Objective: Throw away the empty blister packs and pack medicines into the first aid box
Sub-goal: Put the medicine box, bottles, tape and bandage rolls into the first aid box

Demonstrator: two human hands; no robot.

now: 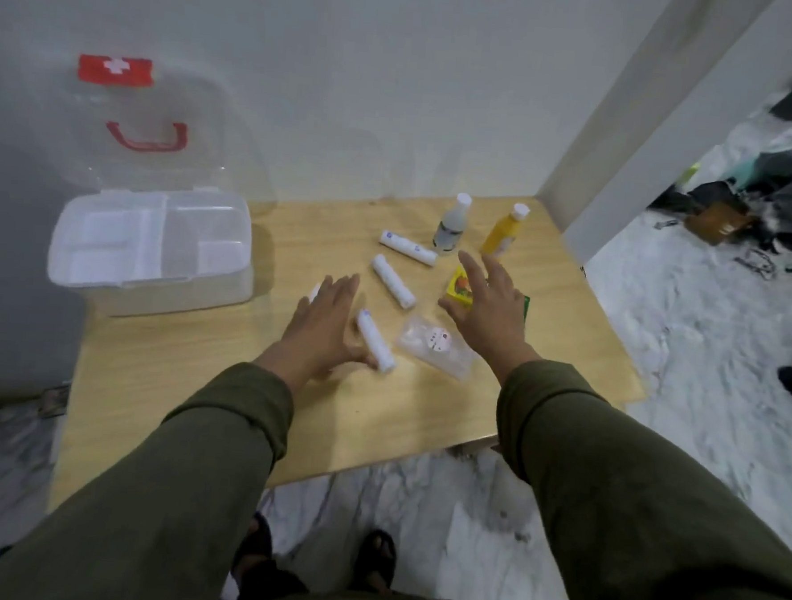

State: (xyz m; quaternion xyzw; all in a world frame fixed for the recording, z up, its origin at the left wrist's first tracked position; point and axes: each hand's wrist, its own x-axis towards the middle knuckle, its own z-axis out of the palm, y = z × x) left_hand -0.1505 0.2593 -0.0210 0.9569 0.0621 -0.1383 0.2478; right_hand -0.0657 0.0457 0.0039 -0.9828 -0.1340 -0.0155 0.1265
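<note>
- Both our hands are out over the table (222, 382), palms down, fingers spread and empty — neither has closed on anything.
- Our left hand (325, 328) hovers with a white roll (375, 347) just beside its thumb; something white peeks out under the little-finger side, too hidden to name.
- Our right hand (489, 305) hangs above a yellow box (460, 289), which shows between thumb and forefinger; a green edge (526, 307) pokes out past the far side of the hand.
- Between the two hands lie a clear packet (435, 346) and a second roll (393, 282); beyond the right fingertips stand a clear bottle (452, 226) and a yellow bottle (505, 230), with a third roll (408, 248) near them.
- The box (151, 247) sits open well left of our left fingers, lid up, its tray compartments looking bare.
- We judge the step to be the start of packing — reaching to gather medicines. No blister pack is plainly visible; the clear packet may be one, we cannot tell.
- Next we need to lower the fingers, close on the roll and the yellow box, and carry them left into the compartments.
</note>
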